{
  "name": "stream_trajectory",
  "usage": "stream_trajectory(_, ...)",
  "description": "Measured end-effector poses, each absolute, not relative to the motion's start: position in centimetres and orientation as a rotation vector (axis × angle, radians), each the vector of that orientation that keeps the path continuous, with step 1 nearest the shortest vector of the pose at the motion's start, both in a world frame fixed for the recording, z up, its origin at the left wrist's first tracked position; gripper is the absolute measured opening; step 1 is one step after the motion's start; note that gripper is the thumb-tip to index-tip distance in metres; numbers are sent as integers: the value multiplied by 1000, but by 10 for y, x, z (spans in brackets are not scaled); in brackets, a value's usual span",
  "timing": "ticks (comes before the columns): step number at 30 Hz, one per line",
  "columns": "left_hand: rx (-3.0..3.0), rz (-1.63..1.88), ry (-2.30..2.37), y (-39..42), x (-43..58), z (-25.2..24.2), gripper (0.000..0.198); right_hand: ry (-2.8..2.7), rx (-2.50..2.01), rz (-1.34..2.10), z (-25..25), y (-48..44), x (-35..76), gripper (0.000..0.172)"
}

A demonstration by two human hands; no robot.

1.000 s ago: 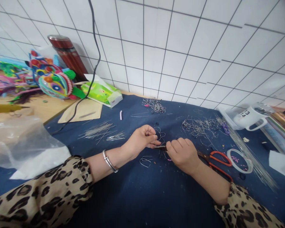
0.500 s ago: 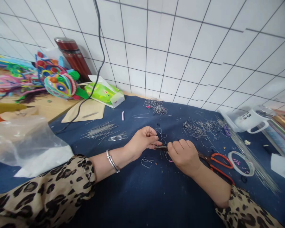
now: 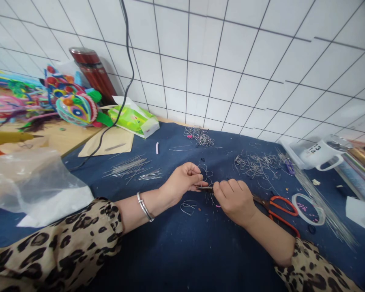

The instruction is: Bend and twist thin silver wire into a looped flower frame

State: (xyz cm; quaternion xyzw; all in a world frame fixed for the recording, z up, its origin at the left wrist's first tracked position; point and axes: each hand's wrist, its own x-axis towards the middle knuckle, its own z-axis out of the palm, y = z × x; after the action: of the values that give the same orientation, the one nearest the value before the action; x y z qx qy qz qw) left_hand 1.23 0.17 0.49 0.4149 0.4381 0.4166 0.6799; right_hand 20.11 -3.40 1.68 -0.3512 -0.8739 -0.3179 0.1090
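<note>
My left hand (image 3: 187, 178) pinches a thin bent wire (image 3: 207, 173), whose loops rise just past my fingertips. My right hand (image 3: 235, 202) is wrapped round a pair of pliers (image 3: 205, 189); only the dark, narrow jaws show, pointing left and meeting the wire at my left fingers. Whether the jaws are closed on the wire I cannot tell. Below my left hand a curled piece of wire (image 3: 188, 207) lies on the dark blue cloth (image 3: 182, 251). Small pink beads (image 3: 218, 206) show beside my right hand, partly hidden.
Orange-handled scissors (image 3: 283, 206) and a white ring-shaped dish (image 3: 308, 209) with pink beads lie right. Tangled wires (image 3: 257, 163) and straight wires (image 3: 129, 166) are spread about. A white mug (image 3: 320, 154), a red flask (image 3: 93, 73) and a black cable (image 3: 129, 81) stand around the edges.
Almost nothing differs. Both hands hold the same place, with the pliers' tip perhaps shifted very slightly left.
</note>
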Motion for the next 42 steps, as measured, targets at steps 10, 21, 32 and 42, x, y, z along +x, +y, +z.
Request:
stream_trajectory(10,916,943,968,2,12,1,21,-2560,-1052,-954,16,-33,200,14)
stream_trajectory(21,914,934,984,1,12,5,21,-2567,-1059,-907,17,-33,199,14)
stream_trajectory(32,942,936,1002,1,12,8,19,-2581,-1088,-873,17,-35,198,13)
stream_trajectory(42,1210,1027,1029,0,13,11,14,-2569,-1204,-807,15,-40,193,11)
